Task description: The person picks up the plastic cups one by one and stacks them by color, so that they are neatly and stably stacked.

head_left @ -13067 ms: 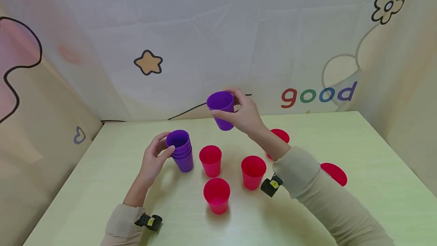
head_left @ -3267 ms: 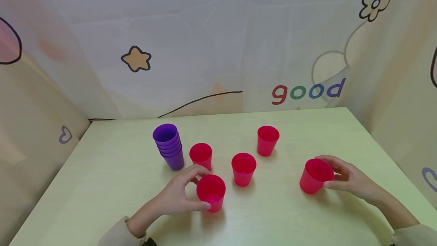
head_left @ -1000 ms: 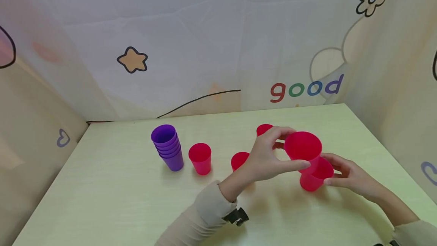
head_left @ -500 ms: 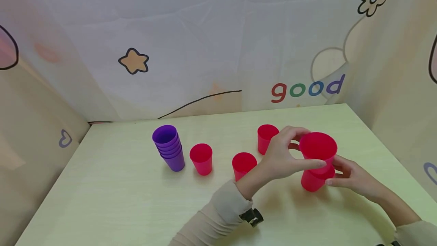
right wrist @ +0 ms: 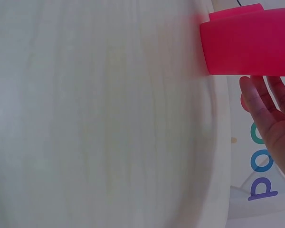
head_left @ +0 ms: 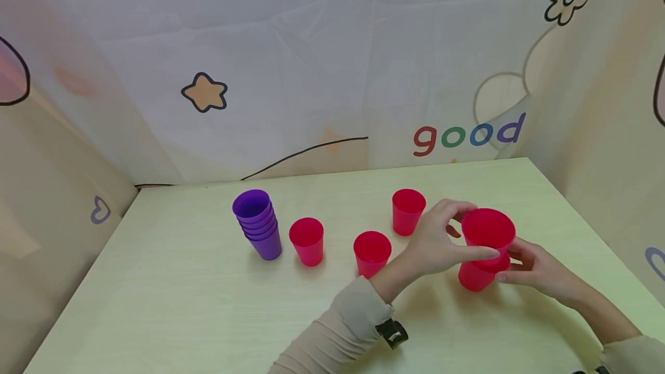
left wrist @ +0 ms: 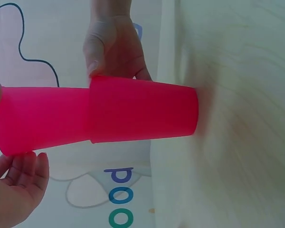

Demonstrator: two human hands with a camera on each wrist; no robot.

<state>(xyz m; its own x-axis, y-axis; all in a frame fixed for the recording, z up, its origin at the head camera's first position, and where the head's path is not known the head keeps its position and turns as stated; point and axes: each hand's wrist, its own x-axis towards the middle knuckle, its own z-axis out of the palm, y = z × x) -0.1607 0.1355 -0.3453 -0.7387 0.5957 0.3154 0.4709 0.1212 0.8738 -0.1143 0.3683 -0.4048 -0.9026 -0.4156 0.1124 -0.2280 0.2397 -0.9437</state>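
Note:
On the table's right side my left hand grips a red plastic cup near its rim. That cup's lower part sits inside a second red cup, which stands upright on the table. My right hand holds the lower cup from its right side, thumb in front and fingers behind. In the left wrist view the upper cup is partly inside the lower cup, with a good length still showing. The right wrist view shows my right hand against the lower cup.
Three single red cups stand upright: a left one, a middle one partly behind my left wrist, and a back one. A nested stack of purple cups stands farther left. A printed curtain encloses the pale table.
My left hand brought the front red cup rightward, over the cup at my right hand, and lowered it into that cup. The right hand stayed in place. Earlier, the purple cups were stacked together.

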